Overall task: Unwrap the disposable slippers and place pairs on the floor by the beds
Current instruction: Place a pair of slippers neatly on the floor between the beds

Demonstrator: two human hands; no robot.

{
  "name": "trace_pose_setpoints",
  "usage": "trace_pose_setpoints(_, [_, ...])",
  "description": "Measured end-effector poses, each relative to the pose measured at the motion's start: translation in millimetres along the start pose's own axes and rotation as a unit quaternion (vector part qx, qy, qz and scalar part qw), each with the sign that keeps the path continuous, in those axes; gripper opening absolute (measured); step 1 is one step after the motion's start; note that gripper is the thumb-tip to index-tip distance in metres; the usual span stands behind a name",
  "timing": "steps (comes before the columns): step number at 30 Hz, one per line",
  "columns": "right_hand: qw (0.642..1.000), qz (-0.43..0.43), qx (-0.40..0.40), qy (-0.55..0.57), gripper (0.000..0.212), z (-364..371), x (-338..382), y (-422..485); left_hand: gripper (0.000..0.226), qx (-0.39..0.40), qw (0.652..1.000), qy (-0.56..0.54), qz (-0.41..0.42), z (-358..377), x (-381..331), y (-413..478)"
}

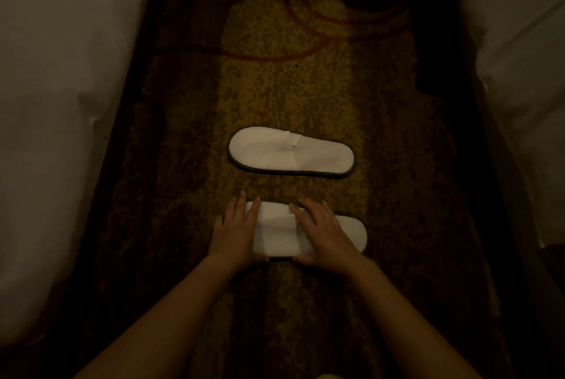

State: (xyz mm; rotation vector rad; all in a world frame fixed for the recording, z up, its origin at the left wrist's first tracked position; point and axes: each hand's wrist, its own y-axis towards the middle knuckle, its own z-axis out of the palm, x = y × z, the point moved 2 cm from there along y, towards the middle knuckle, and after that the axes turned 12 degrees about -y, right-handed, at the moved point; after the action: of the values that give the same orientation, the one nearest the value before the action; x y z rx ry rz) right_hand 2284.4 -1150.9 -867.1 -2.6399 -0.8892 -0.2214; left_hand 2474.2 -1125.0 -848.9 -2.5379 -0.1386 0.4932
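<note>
Left hand lay flat, fingers extended, on toe end of near slipper, right hand pressed flat, grasping nothing, on its middle, slipper lay sideways on patterned carpet, far slipper parallel beyond, apart, 2 white beds, left bed, right bed, flanked carpet.

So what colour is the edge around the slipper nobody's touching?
Dark, nearly black, around the white far slipper; seen in the head view.
</note>
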Motion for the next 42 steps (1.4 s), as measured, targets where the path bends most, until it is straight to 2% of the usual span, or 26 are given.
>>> trace_pose_setpoints(5, [1.000, -0.007, 0.002, 0.024, 0.102, -5, -3, 0, 0.117, 0.001, 1.000, -0.027, -0.005, -2, 2, 5])
trace_pose_setpoints(7, [0.999, 0.010, -0.014, 0.045, 0.102, -13, -5, 6, 0.108, -0.026, 0.996, -0.079, -0.016, -13, 2, 12])
trace_pose_setpoints(11, [0.988, 0.105, -0.109, 0.043, 0.094, -44, -29, 39, 0.087, -0.119, 0.966, -0.226, -0.041, -54, 2, 44])
trace_pose_setpoints(14, [0.990, 0.118, -0.077, 0.002, 0.095, -61, -52, 68, 0.082, -0.129, 0.953, -0.268, -0.054, -79, 1, 69])
trace_pose_setpoints(20, [0.992, 0.123, -0.017, -0.019, 0.092, -65, -80, 91, 0.081, -0.072, 0.958, -0.268, -0.071, -78, -9, 87])
trace_pose_setpoints(36, [0.994, 0.109, -0.021, -0.010, 0.088, -63, -109, 87, 0.076, -0.101, 0.958, -0.262, -0.053, -63, -19, 92])
trace_pose_setpoints(42, [0.990, 0.140, 0.017, -0.018, 0.090, -80, -97, 76, 0.072, -0.060, 0.979, -0.190, -0.053, -72, -19, 76])
